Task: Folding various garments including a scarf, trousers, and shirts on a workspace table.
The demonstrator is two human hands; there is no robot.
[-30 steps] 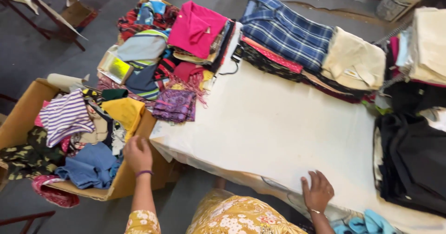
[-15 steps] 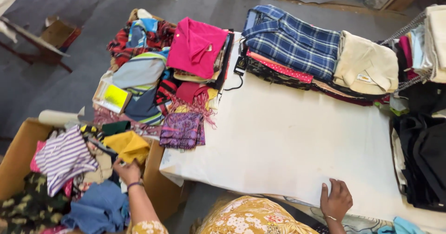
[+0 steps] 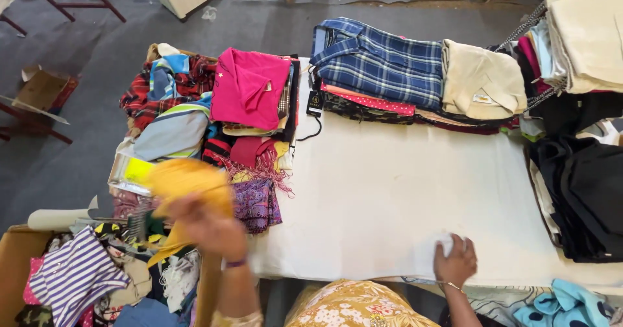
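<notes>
The left hand is blurred, so I cannot tell exactly how its fingers lie, but they seem closed on a crumpled mustard-yellow cloth garment. The garment is soft and bunched, with one corner hanging down, and it is above the brown cardboard box of mixed clothes, beside the white-covered table. The right hand rests flat on the table's near edge, fingers together. A folded purple patterned scarf lies just beside the garment.
</notes>
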